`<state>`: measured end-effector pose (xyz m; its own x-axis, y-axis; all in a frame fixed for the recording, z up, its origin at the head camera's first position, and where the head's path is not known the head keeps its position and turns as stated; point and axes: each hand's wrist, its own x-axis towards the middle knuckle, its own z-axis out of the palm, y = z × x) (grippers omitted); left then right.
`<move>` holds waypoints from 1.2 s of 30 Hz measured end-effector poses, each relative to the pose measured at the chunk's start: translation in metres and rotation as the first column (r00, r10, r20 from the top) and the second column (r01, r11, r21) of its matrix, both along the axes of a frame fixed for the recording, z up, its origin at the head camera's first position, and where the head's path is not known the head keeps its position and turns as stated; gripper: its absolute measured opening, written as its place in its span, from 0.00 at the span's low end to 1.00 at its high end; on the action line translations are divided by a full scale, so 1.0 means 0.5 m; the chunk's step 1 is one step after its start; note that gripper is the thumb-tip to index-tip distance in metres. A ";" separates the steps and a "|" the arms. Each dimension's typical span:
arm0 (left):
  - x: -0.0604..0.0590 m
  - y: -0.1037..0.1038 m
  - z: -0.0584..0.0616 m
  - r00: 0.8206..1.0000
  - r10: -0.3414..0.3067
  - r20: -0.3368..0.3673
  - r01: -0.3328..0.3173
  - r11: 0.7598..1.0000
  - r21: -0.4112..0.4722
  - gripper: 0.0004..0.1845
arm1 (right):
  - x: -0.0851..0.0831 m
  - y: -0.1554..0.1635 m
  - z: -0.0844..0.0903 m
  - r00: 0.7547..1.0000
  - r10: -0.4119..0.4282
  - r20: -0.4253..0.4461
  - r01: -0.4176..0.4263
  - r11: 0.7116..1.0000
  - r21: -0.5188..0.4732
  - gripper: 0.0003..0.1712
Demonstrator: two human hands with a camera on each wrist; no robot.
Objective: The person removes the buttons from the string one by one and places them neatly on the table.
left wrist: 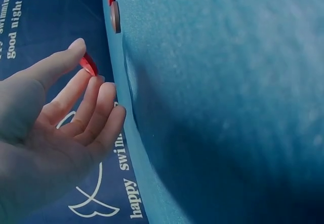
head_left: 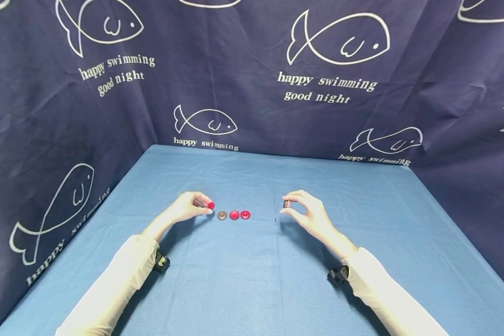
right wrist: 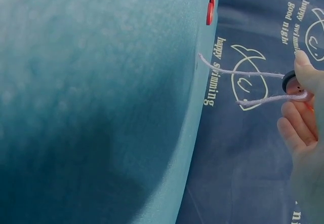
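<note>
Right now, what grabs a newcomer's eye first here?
Two hands raised over the blue table: the left hand pinches a red button, the right hand pinches a dark button with pale thread trailing. Three buttons lie in a row between them.

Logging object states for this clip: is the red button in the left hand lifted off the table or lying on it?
Lifted. The left hand pinches the red button above the table, apart from the three lying buttons.

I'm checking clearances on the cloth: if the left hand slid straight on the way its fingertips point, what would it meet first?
Probably the brown button. The left hand, pinching a red button, points toward the row on the blue cloth, where the brown one lies nearest, ahead of two red buttons. Its height above the cloth is unclear.
</note>
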<state>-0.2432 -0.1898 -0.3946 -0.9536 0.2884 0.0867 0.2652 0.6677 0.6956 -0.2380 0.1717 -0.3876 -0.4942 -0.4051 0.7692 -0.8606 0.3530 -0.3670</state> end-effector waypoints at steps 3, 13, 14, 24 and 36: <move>0.002 0.003 0.001 1.000 -0.022 -0.003 0.021 0.999 -0.033 0.13 | -0.001 0.000 -0.002 1.000 0.006 -0.007 -0.006 1.000 -0.006 0.22; -0.003 0.005 -0.003 0.998 -0.058 -0.011 0.057 0.989 -0.133 0.13 | -0.003 0.000 -0.002 0.999 0.015 -0.034 -0.015 1.000 -0.018 0.23; -0.003 0.004 -0.004 0.998 -0.064 -0.016 0.061 0.987 -0.147 0.13 | -0.003 -0.001 -0.001 0.999 0.017 -0.035 -0.018 1.000 -0.022 0.24; -0.010 0.004 -0.006 0.997 -0.075 0.000 0.073 0.974 -0.214 0.13 | -0.003 -0.001 -0.001 0.999 0.016 -0.032 -0.017 1.000 -0.026 0.24; -0.006 0.005 -0.006 0.999 -0.044 0.018 0.047 0.978 -0.205 0.19 | -0.002 -0.001 0.000 1.000 0.014 -0.024 -0.015 1.000 -0.021 0.24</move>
<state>-0.2461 -0.1873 -0.3975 -0.9396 0.3422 0.0082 0.2904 0.7842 0.5484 -0.2390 0.1713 -0.3875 -0.4701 -0.3954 0.7891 -0.8741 0.3327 -0.3540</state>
